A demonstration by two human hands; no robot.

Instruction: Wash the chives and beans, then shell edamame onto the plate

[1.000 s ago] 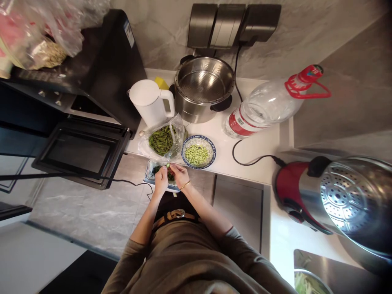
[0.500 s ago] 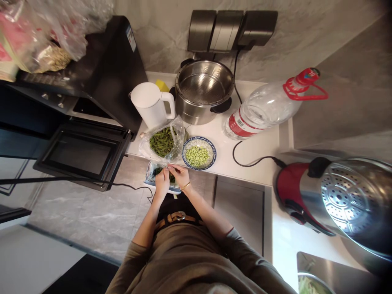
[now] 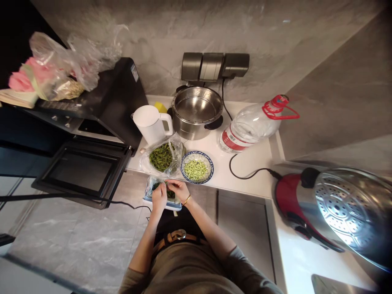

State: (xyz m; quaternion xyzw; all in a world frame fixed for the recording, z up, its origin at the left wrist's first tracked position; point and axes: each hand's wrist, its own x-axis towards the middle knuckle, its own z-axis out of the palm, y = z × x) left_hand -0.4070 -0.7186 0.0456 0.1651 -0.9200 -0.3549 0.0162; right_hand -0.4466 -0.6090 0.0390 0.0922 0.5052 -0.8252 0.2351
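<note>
My left hand (image 3: 159, 197) and my right hand (image 3: 179, 190) meet fingertip to fingertip, both pinched closed on a small edamame pod that the fingers mostly hide. They hover over a small lined bin (image 3: 165, 205) with dark green pod shells inside. Just beyond them, on the counter, an opened clear plastic bag holds a heap of green edamame pods (image 3: 161, 157). Right of the bag stands a blue-rimmed patterned bowl (image 3: 210, 171) with shelled pale green beans (image 3: 196, 170) in it.
Behind the bag are a white pitcher (image 3: 150, 124) and a steel pot (image 3: 192, 131). A large water bottle (image 3: 245, 128) leans in view at right, near a red steamer (image 3: 288, 194) with its cord. At left, an oven door (image 3: 81, 171) hangs open.
The view has tilted upward, so everything appears lower in the picture. My hands stay together over the bin, with the fingers shifted slightly.
</note>
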